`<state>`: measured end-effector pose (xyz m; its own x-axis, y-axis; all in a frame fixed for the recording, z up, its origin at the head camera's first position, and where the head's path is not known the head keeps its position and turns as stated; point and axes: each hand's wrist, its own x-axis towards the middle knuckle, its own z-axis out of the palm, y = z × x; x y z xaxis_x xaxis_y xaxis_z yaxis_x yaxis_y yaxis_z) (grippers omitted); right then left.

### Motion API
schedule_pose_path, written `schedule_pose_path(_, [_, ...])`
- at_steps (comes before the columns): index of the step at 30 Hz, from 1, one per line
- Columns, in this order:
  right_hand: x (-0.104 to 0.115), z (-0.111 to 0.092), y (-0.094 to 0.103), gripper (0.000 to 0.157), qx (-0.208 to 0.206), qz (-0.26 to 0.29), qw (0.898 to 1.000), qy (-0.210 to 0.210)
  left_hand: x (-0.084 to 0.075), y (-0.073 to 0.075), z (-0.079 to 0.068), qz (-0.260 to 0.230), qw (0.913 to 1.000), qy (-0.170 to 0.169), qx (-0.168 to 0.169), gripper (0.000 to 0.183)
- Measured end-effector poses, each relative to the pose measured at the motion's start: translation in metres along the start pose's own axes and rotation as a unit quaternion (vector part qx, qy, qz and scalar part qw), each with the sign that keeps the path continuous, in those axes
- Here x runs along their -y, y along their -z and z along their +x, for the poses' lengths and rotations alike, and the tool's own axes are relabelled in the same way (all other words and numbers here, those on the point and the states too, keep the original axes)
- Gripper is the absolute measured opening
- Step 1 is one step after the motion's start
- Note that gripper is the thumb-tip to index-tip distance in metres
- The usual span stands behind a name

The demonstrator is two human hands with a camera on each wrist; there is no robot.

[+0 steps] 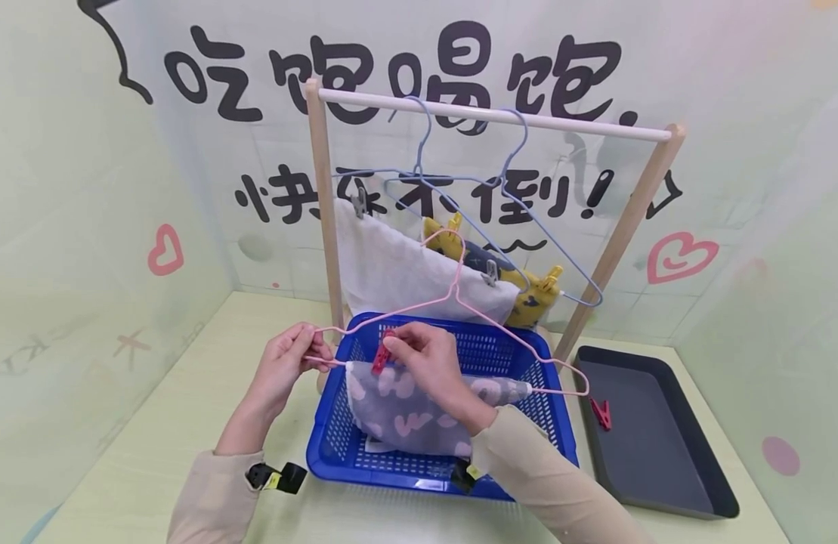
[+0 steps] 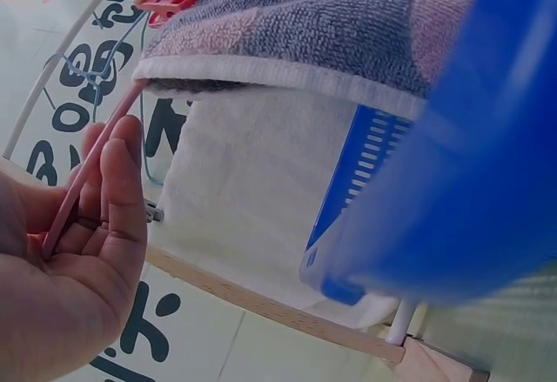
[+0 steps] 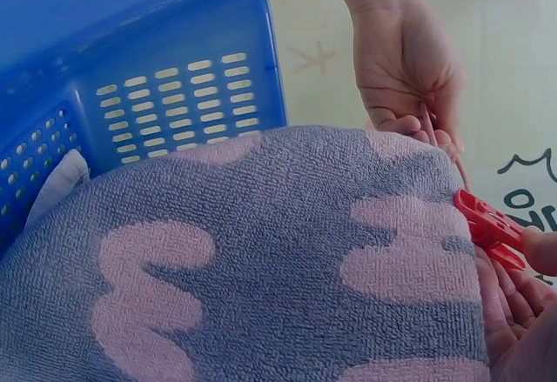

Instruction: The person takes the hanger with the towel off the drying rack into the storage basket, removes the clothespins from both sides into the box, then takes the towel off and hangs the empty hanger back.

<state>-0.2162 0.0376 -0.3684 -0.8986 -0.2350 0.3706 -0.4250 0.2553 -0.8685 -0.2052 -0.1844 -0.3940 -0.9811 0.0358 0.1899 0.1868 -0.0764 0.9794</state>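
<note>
My left hand (image 1: pixel 282 366) grips the left end of a pink wire hanger (image 1: pixel 457 289) above the basket. A grey towel with pink shapes (image 1: pixel 391 412) is folded over the hanger's lower bar and hangs down. With thumb and fingers my right hand (image 1: pixel 432 363) pinches a red clothespin (image 1: pixel 381 357) at the towel's top edge, near its left end. In the right wrist view the clothespin (image 3: pixel 492 230) meets the towel's edge; whether it bites fully over the bar, I cannot tell. The left wrist view shows the bar (image 2: pixel 83 173) lying across the left hand's fingers.
A blue basket (image 1: pixel 412 481) stands beneath the towel. Behind it is a wooden rack (image 1: pixel 493 115) with two blue hangers, a clipped white cloth (image 1: pixel 398 264) and a clipped yellow cloth (image 1: pixel 530 310). At the right, a dark tray (image 1: pixel 653 438) holds another red clothespin (image 1: pixel 601 414).
</note>
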Motion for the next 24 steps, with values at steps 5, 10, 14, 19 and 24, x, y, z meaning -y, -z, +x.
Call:
schedule_pose_path(5, [-0.001,0.000,0.002,0.010,-0.027,0.027,0.999,0.019,-0.001,0.000,0.000,0.004,1.0000,-0.002,-0.005,0.029])
schedule_pose_path(10, [-0.001,0.001,0.007,0.011,-0.034,0.028,0.998,0.034,-0.001,0.000,-0.001,0.010,0.9999,-0.005,-0.004,0.029])
schedule_pose_path(14, [0.011,-0.004,0.018,0.011,-0.027,0.019,0.999,0.035,-0.001,0.001,-0.001,0.011,0.9999,-0.001,-0.006,0.029])
schedule_pose_path(19, [0.031,-0.011,0.036,0.010,-0.025,0.007,0.999,0.033,0.000,0.004,-0.002,0.014,0.9998,0.004,-0.015,0.029])
schedule_pose_path(24, [0.022,-0.014,0.051,0.010,-0.043,-0.011,0.998,0.035,-0.001,0.005,-0.002,0.007,0.9998,0.003,-0.017,0.030])
